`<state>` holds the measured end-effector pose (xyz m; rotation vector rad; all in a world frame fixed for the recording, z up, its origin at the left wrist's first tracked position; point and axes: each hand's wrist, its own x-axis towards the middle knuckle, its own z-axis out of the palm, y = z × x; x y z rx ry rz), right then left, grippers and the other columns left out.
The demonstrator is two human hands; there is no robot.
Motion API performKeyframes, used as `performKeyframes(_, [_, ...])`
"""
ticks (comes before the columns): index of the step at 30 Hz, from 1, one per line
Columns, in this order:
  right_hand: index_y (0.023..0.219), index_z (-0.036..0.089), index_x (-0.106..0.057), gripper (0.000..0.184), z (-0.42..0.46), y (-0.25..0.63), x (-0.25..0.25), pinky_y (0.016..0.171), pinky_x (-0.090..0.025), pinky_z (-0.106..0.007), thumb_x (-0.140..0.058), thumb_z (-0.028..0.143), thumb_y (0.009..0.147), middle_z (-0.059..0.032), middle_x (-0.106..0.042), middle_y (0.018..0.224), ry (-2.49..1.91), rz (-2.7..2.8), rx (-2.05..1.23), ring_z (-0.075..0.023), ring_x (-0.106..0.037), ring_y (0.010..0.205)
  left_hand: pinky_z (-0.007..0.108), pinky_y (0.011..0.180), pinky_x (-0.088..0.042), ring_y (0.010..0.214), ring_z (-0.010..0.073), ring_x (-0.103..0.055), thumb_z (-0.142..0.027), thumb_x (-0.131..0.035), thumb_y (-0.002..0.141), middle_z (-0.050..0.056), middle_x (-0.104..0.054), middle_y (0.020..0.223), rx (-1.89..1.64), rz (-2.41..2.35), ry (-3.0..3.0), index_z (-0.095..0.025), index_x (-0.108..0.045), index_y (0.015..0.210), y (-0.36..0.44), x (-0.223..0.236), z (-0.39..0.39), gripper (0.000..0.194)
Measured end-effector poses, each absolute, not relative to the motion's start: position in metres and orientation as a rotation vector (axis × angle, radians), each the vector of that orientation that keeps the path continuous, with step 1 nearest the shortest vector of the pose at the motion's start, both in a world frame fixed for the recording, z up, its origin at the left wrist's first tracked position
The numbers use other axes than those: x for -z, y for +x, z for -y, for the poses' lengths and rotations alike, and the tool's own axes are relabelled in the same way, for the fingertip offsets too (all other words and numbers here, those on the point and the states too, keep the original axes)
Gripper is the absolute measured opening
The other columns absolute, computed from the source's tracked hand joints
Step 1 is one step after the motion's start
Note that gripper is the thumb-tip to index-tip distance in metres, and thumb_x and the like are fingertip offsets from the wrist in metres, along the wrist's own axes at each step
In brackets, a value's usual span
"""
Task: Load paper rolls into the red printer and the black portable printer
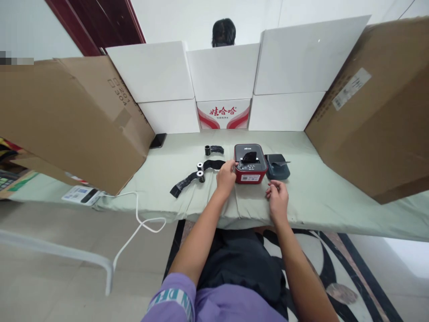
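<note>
A small red-and-black printer (251,164) stands on the cloth-covered table, a black strip sticking up from its top slot. My left hand (227,178) is at its left side, fingers curled with the tips against the upper edge. To the printer's right lies a dark open case or cover (278,167) with a thin grey piece across it. Just in front of that case, my right hand (278,197) rests above the cloth, fingers loosely bent and apart, holding nothing. Left of the printer lie small rolls (200,176) with black strips (183,184) unrolled from them.
Large cardboard boxes (100,120) (378,120) flank the table, and white boxes (221,74) wall off the back. A phone (158,140) lies by the left box. A power strip (81,195) with a white cable (137,208) is at the left front edge. Someone's head shows behind the boxes.
</note>
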<state>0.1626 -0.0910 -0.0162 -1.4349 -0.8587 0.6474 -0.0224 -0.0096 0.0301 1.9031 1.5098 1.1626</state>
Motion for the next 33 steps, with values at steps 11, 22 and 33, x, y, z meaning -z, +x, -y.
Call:
performKeyframes(11, [0.089, 0.022, -0.062, 0.022, 0.093, 0.159, 0.013, 0.069, -0.041, -0.030, -0.050, 0.040, 0.088, 0.0019, -0.060, 0.071, -1.509, 1.000, -0.566, -0.0170, -0.054, 0.067, 0.025, 0.081, -0.046, 0.103, 0.0194, -0.068, -0.007, -0.044, 0.090, -0.001, -0.077, 0.118, -1.049, -1.573, 1.882, -0.029, -0.069, 0.113, -0.024, -0.033, 0.008, 0.040])
performKeyframes(22, [0.062, 0.024, -0.050, 0.034, 0.096, 0.155, 0.005, 0.065, -0.033, -0.032, -0.042, 0.040, 0.091, 0.0012, -0.049, 0.059, -1.545, 1.188, -0.500, -0.0181, -0.047, 0.064, 0.026, 0.079, -0.045, 0.101, 0.0212, -0.070, -0.007, -0.044, 0.091, 0.000, -0.078, 0.113, -0.966, -1.614, 1.933, -0.031, -0.068, 0.116, -0.024, -0.032, 0.011, 0.042])
performKeyframes(33, [0.062, 0.023, -0.050, 0.037, 0.094, 0.157, 0.008, 0.065, -0.032, -0.032, -0.042, 0.042, 0.093, 0.0017, -0.049, 0.058, -1.539, 1.215, -0.498, -0.0170, -0.046, 0.063, 0.026, 0.074, -0.042, 0.094, 0.0221, -0.069, -0.006, -0.042, 0.088, 0.001, -0.077, 0.106, -1.046, -1.572, 1.936, -0.032, -0.068, 0.115, -0.024, -0.021, 0.007, 0.045])
